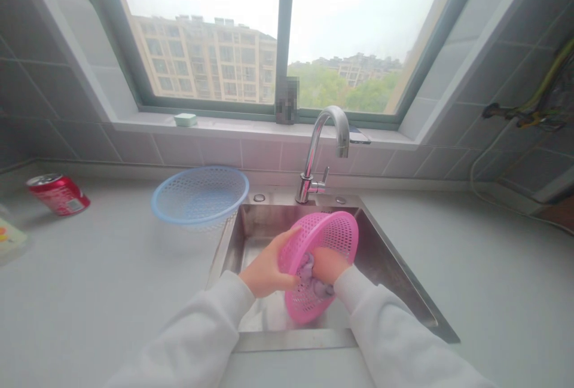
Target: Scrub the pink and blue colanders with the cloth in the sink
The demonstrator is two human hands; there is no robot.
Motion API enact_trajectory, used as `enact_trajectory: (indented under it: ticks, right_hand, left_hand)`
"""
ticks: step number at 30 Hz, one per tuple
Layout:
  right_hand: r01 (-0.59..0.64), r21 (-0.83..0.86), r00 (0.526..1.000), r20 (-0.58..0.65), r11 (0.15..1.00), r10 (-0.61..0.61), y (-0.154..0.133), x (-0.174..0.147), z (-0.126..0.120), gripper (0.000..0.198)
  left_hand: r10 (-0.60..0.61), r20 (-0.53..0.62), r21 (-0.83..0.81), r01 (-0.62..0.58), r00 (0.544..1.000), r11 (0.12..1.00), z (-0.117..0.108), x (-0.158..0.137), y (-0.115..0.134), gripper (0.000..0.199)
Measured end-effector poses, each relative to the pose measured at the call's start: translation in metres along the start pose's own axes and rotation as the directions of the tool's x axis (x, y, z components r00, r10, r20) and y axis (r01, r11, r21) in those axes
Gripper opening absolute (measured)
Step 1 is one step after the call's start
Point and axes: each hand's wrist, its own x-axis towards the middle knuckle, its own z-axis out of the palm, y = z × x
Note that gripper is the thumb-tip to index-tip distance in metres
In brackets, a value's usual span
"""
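Note:
Over the sink [394, 274] a pink plastic colander [343, 226] is tilted on its side, its opening facing right. My left hand [269, 265] grips its left side, thumb at the rim and fingers around the outside. Inside the colander is my right hand [329, 263], closed on a greyish-purple cloth [320, 287] that presses against the inner wall. The right fingertips are hidden by the cloth and the rim.
A chrome faucet [309, 161] rises behind the sink. On the counter to the left stand a blue plastic basket [201, 196] and a red drink can [60, 195]. A pale green soap bar or sponge [185, 119] and a flat phone-like object [359, 136] lie on the windowsill.

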Motion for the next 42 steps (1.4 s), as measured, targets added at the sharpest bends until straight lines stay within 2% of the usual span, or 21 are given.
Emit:
enact_trajectory:
  ticks: [1,3,7,9,12,15,16,18,20,22,26,28,30,34,36,38,40,42]
  right_hand:
    - [-0.065,-0.061,0.998,-0.006,0.996,0.065,0.002,0.003,-0.005,0.014]
    - [-0.153,-0.146,0.988,-0.038,0.978,0.149,0.005,0.008,-0.015,0.02]
    - [-0.211,-0.032,0.95,-0.242,0.977,0.197,0.006,0.014,-0.03,0.035]
    - [-0.163,0.097,0.917,-0.353,0.982,0.187,0.005,0.014,-0.031,0.039]
    - [0.045,0.311,0.902,-0.421,0.949,0.095,-0.002,0.01,-0.027,0.036]
    - [0.297,0.508,0.93,-0.347,0.809,-0.123,-0.017,0.0,-0.023,0.027]
    - [0.343,0.56,0.933,-0.295,0.754,-0.205,-0.022,-0.003,-0.022,0.025]
    - [0.352,0.634,0.931,-0.163,0.689,-0.326,-0.031,-0.008,-0.021,0.023]
    - [0.313,0.652,0.924,-0.042,0.69,-0.379,-0.036,-0.011,-0.02,0.024]
    - [0.303,0.611,0.913,0.034,0.731,-0.407,-0.038,-0.012,-0.02,0.026]
    - [0.367,0.377,0.878,0.16,0.85,-0.45,-0.035,-0.013,-0.02,0.02]
    - [0.377,0.194,0.879,0.233,0.906,-0.416,-0.032,-0.013,-0.019,0.019]
    - [0.33,0.014,0.91,0.262,0.944,-0.322,-0.028,-0.012,-0.018,0.024]
    - [0.094,-0.194,0.986,0.151,0.976,-0.065,-0.014,-0.006,-0.019,0.032]
    - [-0.02,-0.23,0.996,0.083,0.973,0.04,-0.008,-0.001,-0.023,0.031]
    - [-0.114,-0.23,0.993,0.005,0.967,0.118,-0.005,0.002,-0.029,0.039]
    - [-0.181,-0.195,0.981,-0.098,0.964,0.165,-0.005,0.005,-0.033,0.046]
    - [-0.19,-0.132,0.963,-0.217,0.973,0.158,-0.007,0.007,-0.035,0.047]
  left_hand:
    - [0.0,-0.017,0.003,0.0,1.0,1.0,-0.001,0.0,-0.001,0.109]
    - [0.005,-0.04,0.008,-0.005,0.999,1.0,-0.004,0.0,-0.004,0.109]
    - [0.003,-0.062,-0.015,-0.003,0.998,1.0,-0.009,0.001,-0.011,0.109]
    - [-0.01,-0.05,-0.042,0.008,0.999,0.999,-0.01,0.001,-0.013,0.11]
    - [-0.023,-0.018,-0.076,0.021,1.0,0.997,-0.01,0.002,-0.012,0.109]
    - [-0.036,0.014,-0.135,0.038,0.999,0.99,-0.009,0.003,-0.008,0.109]
    - [-0.041,0.024,-0.159,0.044,0.999,0.986,-0.008,0.003,-0.007,0.11]
    - [-0.05,0.026,-0.205,0.054,0.998,0.977,-0.007,0.003,-0.007,0.112]
    - [-0.043,-0.009,-0.236,0.039,0.999,0.971,-0.005,0.003,-0.009,0.114]
    - [-0.018,-0.06,-0.261,0.002,0.998,0.965,-0.003,0.004,-0.011,0.114]
    - [0.0,-0.107,-0.271,-0.029,0.994,0.962,-0.003,0.008,-0.012,0.112]
    - [-0.001,-0.122,-0.261,-0.031,0.993,0.965,-0.002,0.009,-0.01,0.111]
    - [-0.002,-0.125,-0.266,-0.032,0.992,0.963,-0.001,0.01,-0.008,0.111]
    - [-0.008,-0.103,-0.275,-0.02,0.995,0.961,-0.001,0.01,-0.009,0.108]
    - [-0.01,-0.096,-0.269,-0.016,0.995,0.963,-0.003,0.01,-0.011,0.107]
    - [-0.011,-0.093,-0.262,-0.014,0.996,0.965,-0.006,0.01,-0.013,0.108]
    - [-0.009,-0.084,-0.266,-0.014,0.996,0.964,-0.009,0.011,-0.014,0.109]
    - [-0.012,-0.062,-0.298,-0.007,0.998,0.955,-0.01,0.011,-0.014,0.109]
